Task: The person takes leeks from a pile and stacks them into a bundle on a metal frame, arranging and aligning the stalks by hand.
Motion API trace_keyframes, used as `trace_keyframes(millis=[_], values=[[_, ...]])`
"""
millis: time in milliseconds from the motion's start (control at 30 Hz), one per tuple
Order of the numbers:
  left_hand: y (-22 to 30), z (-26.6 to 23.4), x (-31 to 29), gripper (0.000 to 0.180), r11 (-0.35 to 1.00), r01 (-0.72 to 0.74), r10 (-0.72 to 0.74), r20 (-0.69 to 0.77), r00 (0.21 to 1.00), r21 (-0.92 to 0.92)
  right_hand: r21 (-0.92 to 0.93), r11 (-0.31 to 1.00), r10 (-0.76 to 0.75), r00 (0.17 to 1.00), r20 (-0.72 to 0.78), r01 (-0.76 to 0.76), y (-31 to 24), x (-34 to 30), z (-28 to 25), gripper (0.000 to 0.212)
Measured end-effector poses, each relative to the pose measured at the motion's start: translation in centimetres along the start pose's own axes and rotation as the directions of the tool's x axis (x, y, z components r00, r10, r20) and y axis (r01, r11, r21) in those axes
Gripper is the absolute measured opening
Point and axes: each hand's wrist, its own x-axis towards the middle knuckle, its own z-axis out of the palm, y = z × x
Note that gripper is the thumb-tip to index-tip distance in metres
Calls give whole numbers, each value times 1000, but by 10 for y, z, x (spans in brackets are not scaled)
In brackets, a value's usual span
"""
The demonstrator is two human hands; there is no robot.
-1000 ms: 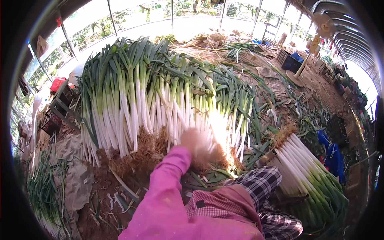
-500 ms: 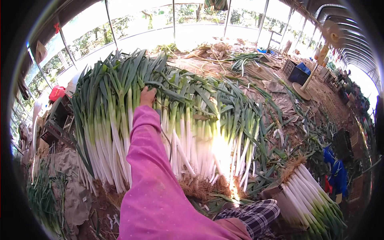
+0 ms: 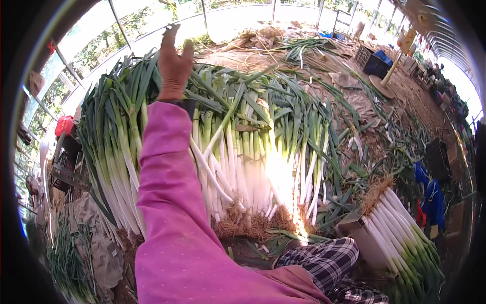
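Observation:
My left hand (image 3: 174, 66), in a pink sleeve (image 3: 169, 172), reaches out over the leafy far ends of a wide row of leeks (image 3: 119, 152). Its fingers are stretched up with the thumb apart, and it holds nothing. The leeks lie side by side, green leaves away from me and white stems and brown roots (image 3: 243, 223) toward me. One leek lies slantwise across the middle of the row. Bright sunlight washes out some stems right of the middle. My right hand does not show.
Trimmed leeks (image 3: 405, 228) lie across a box (image 3: 357, 233) beside my plaid-covered leg (image 3: 324, 263). Dark crates (image 3: 68, 167) stand at the left. A fan on a stand (image 3: 392, 71) and a black crate (image 3: 377, 63) are at the far right. Loose leaves litter the ground.
My left hand has moved up and away from the leek leaves it was among, and its fingers have spread. A leek now lies slantwise across the row's middle. The view has shifted somewhat.

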Motion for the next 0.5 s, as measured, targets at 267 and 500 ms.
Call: trace_keyframes(millis=[267,500], values=[[46,94,-216,19,917,378,-318,805,500,126,7,999,34,999,8,-34,6,-2,6,73],[9,159,-354,56,944,-31,-311,919,242,327,13,999,37,999,21,-37,-10,4,14,71]])
